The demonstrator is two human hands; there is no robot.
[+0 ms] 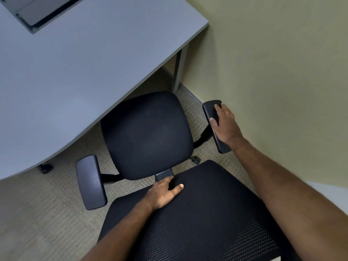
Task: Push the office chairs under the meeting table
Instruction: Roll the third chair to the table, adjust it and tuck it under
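A black office chair (146, 134) stands in front of me, its seat's far edge just under the curved rim of the grey meeting table (79, 72). My left hand (163, 193) grips the top edge of the mesh backrest (197, 213), fingers curled over the front. My right hand (225, 121) lies on the right armrest (211, 112), fingers wrapped over its outer side and thumb on the pad. The left armrest (90, 181) is free.
A green wall (273, 63) runs close along the chair's right side, with a baseboard at the carpet. A table leg (178, 70) stands in the corner beyond the seat. A castor (45, 168) shows under the table's edge at left. A grey cable box (37, 14) sits in the tabletop.
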